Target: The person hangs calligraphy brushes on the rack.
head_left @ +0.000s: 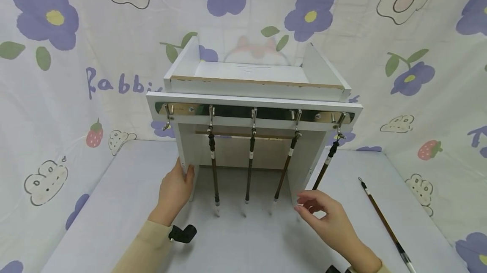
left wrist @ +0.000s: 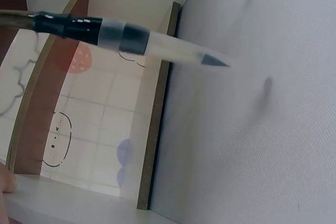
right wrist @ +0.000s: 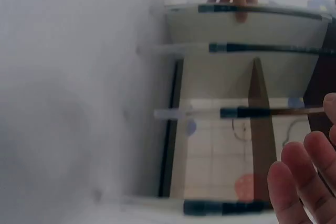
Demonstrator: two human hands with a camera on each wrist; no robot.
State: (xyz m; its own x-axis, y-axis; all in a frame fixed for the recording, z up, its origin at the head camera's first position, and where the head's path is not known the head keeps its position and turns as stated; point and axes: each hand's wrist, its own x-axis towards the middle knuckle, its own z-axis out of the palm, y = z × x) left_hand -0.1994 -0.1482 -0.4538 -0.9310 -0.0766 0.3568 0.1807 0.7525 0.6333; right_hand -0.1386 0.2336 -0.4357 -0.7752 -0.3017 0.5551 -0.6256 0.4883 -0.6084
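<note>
A white wooden rack (head_left: 243,99) stands on the table, with a metal hook strip along its front. My left hand (head_left: 175,190) grips its left side panel (head_left: 186,150), thumb on the front edge. Several writing brushes hang from the hooks, white tips down; one is the middle brush (head_left: 250,167). The rightmost brush (head_left: 327,165) hangs at a slant, and my right hand (head_left: 327,218) is at its lower part, fingers loosely bent and thumb apart from them. In the right wrist view, the spread fingers (right wrist: 302,171) overlap that brush's (right wrist: 210,207) dark handle end.
Another brush (head_left: 386,222) lies on the white table (head_left: 236,247) at the right. The leftmost hook (head_left: 167,116) carries no brush. An open tray (head_left: 251,72) forms the rack's top. A patterned cloth (head_left: 125,45) hangs behind and at both sides.
</note>
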